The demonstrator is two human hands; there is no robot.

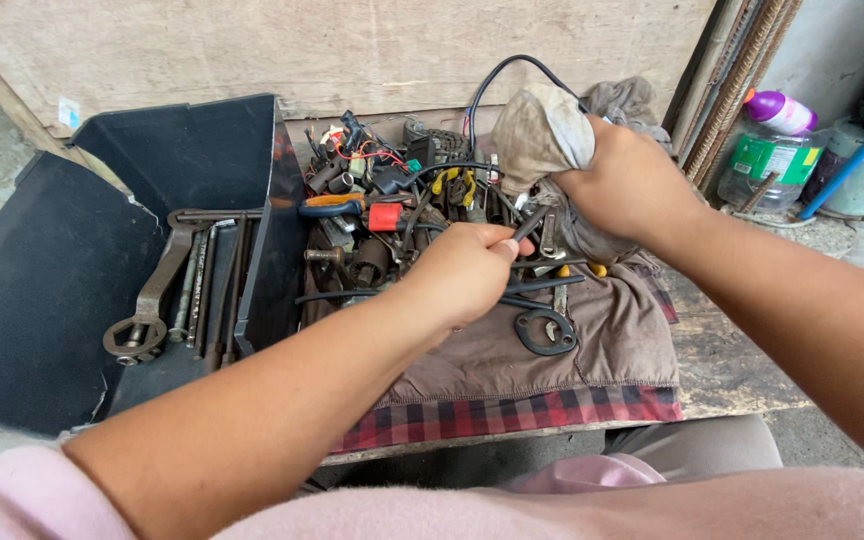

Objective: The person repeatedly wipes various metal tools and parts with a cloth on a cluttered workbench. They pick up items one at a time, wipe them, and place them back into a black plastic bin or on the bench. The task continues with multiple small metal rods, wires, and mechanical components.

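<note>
**Rag on rod, over the tool pile**

Head view: left hand (pixel 462 272) pinching a thin dark rod (pixel 530 222), grip clamped. Right hand (pixel 624 182) fisted tight on a dirty rag (pixel 540 132) at the rod's tip. Below, cluttered tools (pixel 382 215) on brown cloth (pixel 592 340), black tray (pixel 72 270) alongside.

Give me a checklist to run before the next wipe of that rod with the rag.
1. Left hand grips the rod: ok, fingers closed on its lower end.
2. Right hand holds the rag: ok, bunched in the fist.
3. Rag meets the rod: ok, the rod's upper end runs into the cloth.
4. Black cable kept out of the rag: cannot tell, it passes behind the rag.
5. Loose tools kept away from the hands: not ok, the tool pile lies right under them.
6. Ring lying steady on the brown cloth: ok, flat, away from the edge.
</note>
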